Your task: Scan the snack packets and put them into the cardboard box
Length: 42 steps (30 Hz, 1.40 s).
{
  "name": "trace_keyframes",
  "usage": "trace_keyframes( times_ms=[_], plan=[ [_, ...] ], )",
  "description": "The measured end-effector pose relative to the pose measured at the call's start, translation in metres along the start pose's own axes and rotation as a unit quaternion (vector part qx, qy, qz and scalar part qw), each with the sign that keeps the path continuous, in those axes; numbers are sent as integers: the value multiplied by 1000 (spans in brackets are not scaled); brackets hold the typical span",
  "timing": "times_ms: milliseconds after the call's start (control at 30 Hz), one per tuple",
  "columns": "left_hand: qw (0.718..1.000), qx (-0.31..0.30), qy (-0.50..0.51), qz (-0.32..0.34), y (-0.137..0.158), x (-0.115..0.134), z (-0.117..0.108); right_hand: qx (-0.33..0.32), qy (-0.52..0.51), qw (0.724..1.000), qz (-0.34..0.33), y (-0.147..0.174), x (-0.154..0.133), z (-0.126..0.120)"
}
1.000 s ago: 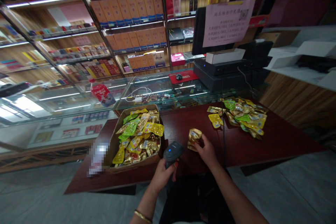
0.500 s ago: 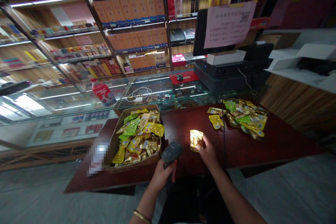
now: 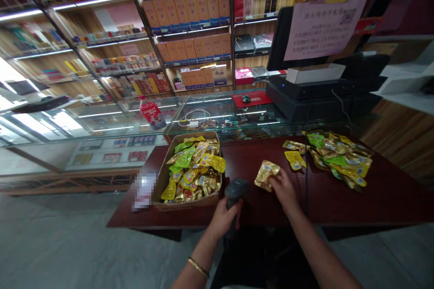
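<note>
My left hand (image 3: pixel 224 216) is wrapped round the grip of a dark barcode scanner (image 3: pixel 236 188), its head tilted toward the right. Between the fingers and thumb of my right hand (image 3: pixel 283 189) is a gold snack packet (image 3: pixel 266 174), lifted over the table. Left of the scanner stands an open cardboard box (image 3: pixel 165 172) full of gold, yellow and green packets (image 3: pixel 190 169). On the right lies a loose pile of similar packets (image 3: pixel 342 156), with a single yellow packet (image 3: pixel 294 160) at its near left side.
The dark red table (image 3: pixel 251 216) meets a glass counter (image 3: pixel 217 131) holding a red bottle (image 3: pixel 152 114), a white cable (image 3: pixel 194 123) and a mouse (image 3: pixel 246 99). A monitor (image 3: pixel 280 40) stands at the back right. A thin black cable (image 3: pixel 307 185) hangs near my right hand.
The view has shifted, so everything sits further right in it. The bright scanner light on the gold packet is gone. Both hands keep their holds.
</note>
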State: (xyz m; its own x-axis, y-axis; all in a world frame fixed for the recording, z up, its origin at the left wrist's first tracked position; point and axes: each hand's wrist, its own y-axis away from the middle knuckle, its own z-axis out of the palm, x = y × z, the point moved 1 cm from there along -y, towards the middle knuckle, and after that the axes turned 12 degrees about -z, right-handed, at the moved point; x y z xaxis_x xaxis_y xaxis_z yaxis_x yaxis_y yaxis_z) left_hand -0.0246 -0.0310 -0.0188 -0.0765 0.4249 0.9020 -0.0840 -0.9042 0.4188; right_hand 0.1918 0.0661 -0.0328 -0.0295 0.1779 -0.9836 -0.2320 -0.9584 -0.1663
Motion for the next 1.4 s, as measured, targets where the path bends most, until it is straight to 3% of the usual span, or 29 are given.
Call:
trace_keyframes(
  times_ms=[100, 267, 333, 400, 500, 600, 667, 733, 800, 867, 967, 1100, 1167, 1300, 1400],
  plan=[
    [1000, -1, 11, -11, 0, 0, 2, -16, -82, 996, 34, -22, -27, 26],
    [999, -30, 20, 0, 3, 0, 0, -149, -185, 971, 9, -50, -91, 117],
    [999, -35, 19, 4, 3, -1, -1, -209, -169, 963, 4, -56, -104, 146],
    [999, -39, 20, 3, 4, -2, 0, -225, -96, 969, -25, -63, -103, 155],
    [999, -37, 19, -1, 4, -1, 0, -161, 129, 968, -143, -77, -76, 124],
    [999, -44, 15, -12, 4, 1, 0, -105, 411, 878, -221, -88, -34, 57],
    [998, -56, 12, -18, 4, 2, 0, -78, 537, 819, -184, -93, -8, 11],
    [998, -65, 9, -19, 4, 2, 0, -47, 610, 781, -124, -94, 12, -24],
    [998, -63, 7, -18, 4, 2, 0, -42, 650, 752, -100, -92, 25, -44],
    [998, -56, 9, -20, 3, 0, 0, -63, 668, 732, -119, -88, 31, -48],
    [999, -46, 8, -23, 4, -1, 0, -130, 652, 725, -179, -77, 33, -36],
    [999, -43, 10, -14, 4, -1, 0, -216, 590, 742, -235, -49, 30, -13],
    [999, -38, 8, -6, 4, -2, -1, -195, 577, 760, -228, -34, 27, -8],
    [999, -34, 6, -4, 1, -4, -3, -69, 592, 782, -182, -9, 23, -10],
    [999, -35, 0, -5, 1, -3, -3, -42, 570, 797, -196, 1, 24, -15]
  ],
)
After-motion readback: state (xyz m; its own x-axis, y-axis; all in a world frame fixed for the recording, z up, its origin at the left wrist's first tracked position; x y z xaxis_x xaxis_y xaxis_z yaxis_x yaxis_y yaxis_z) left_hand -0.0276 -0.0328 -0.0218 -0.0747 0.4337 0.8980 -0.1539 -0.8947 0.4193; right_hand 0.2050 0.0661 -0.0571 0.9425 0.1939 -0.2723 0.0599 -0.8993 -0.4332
